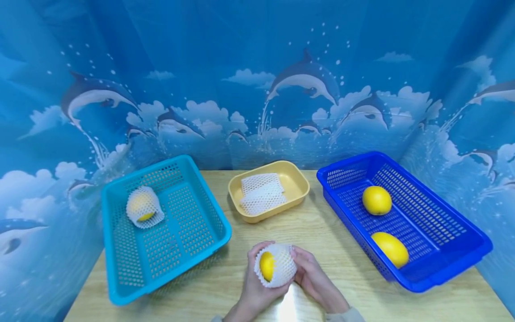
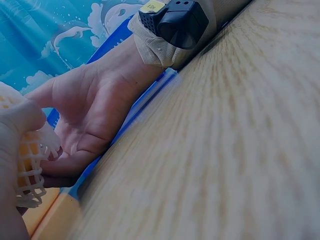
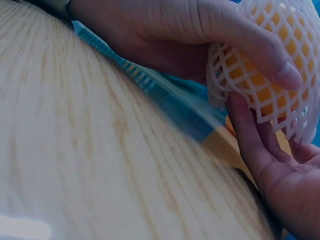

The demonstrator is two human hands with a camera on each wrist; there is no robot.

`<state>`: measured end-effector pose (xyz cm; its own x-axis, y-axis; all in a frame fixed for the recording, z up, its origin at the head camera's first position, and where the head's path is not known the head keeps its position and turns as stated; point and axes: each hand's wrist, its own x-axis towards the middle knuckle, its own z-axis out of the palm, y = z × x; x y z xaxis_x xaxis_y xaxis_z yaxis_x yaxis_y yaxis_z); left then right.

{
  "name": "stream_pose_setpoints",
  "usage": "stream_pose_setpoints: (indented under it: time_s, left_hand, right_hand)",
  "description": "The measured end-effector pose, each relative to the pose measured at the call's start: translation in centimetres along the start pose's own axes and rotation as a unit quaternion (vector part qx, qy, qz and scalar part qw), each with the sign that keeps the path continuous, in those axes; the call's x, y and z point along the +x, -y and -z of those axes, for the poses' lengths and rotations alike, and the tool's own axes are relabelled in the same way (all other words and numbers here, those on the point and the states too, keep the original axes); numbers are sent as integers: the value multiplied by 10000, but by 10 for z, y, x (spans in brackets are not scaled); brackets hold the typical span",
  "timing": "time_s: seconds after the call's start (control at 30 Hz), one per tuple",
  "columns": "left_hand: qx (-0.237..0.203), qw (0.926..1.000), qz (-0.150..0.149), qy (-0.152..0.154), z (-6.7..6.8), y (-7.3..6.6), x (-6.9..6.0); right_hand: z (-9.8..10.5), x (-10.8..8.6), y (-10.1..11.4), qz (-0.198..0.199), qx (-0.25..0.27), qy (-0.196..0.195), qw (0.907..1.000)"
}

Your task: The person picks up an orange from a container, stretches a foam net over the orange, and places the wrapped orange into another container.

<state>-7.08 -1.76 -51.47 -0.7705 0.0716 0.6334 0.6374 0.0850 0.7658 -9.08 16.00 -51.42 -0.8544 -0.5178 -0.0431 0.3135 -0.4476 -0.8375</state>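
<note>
Yellow fruit (image 1: 266,266) sits partly sleeved in a foam net (image 1: 284,267), over the table (image 1: 241,237) front, between both hands; left hand (image 1: 257,290) grips it; right hand (image 1: 315,281) pinches the net's edge; tan tray (image 1: 295,183) behind holds loose nets (image 1: 263,197); teal basket (image 1: 187,214) left, one netted fruit (image 1: 142,205); blue basket (image 1: 426,232) right, two bare fruits (image 1: 377,200).

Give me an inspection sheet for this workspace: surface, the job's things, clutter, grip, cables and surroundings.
Surface: pale wood-grain table with a bright glare patch.
Job's things: held netted fruit; second netted fruit in the teal basket; far yellow fruit and near yellow fruit, both without nets, in the blue basket; loose white nets in the yellow tray.
Clutter: nothing seen.
Grip: left hand holds the fruit; right hand touches its net.
Cables: nothing seen.
Surroundings: blue dolphin-print backdrop; small black device on the right wrist.
</note>
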Motion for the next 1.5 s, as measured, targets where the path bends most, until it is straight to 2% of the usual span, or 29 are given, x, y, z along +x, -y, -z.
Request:
stream_pose_setpoints:
  time_s: [0.13, 0.27, 0.37, 0.43, 0.6, 0.67, 0.8, 0.9, 0.97, 1.07, 1.2, 1.27, 1.43, 1.5]
  left_hand:
    - [124, 9998, -28, -150, 0, -7, 2]
    - [332, 9991, -75, -243, -2, 2, -2]
    - [317, 9993, 106, -191, -2, 8, -6]
    - [152, 9994, 283, -135, -1, 9, -7]
    - [-236, 9979, 594, -47, 0, 6, -7]
    - [-243, 9976, 651, -34, 0, 4, -6]
    - [-395, 9938, 1030, -105, 0, 1, -6]
    - [-508, 9882, 1426, -228, -1, -1, -6]
    - [-464, 9860, 1576, -291, -2, -3, -6]
    - [-310, 9852, 1652, -343, -1, -4, -6]
    - [-315, 9850, 1661, -352, 0, -5, -6]
    - [-382, 9838, 1713, -365, 0, -5, -6]
    - [-475, 9806, 1854, -432, 0, -5, -7]
    - [-583, 9803, 1841, -405, 0, -4, -7]
  right_hand:
    - [-1, 1, 0, 3, 5, -83, 10000]
    - [-1, 2, 0, 15, 69, -176, 9998]
    - [-2, 2, 1, 13, 120, -209, 9997]
    - [-2, 1, 1, 0, 159, -208, 9997]
    - [-3, 0, 2, -9, 408, -96, 9991]
    - [-3, 0, 3, -7, 451, -36, 9990]
    - [-4, 0, 2, 29, 83, -155, 9998]
    - [-6, 2, 1, 136, -358, -446, 9983]
    - [-7, 3, 0, 258, -660, -644, 9954]
    - [-9, 4, -1, 503, -1341, -1050, 9841]
    - [-11, 4, -4, 907, -2058, -1591, 9613]
    - [-12, 4, -5, 1146, -2177, -1803, 9523]
    - [-11, 6, -8, 1721, -2612, -2384, 9194]
    - [-11, 6, -9, 1925, -2658, -2503, 9108]
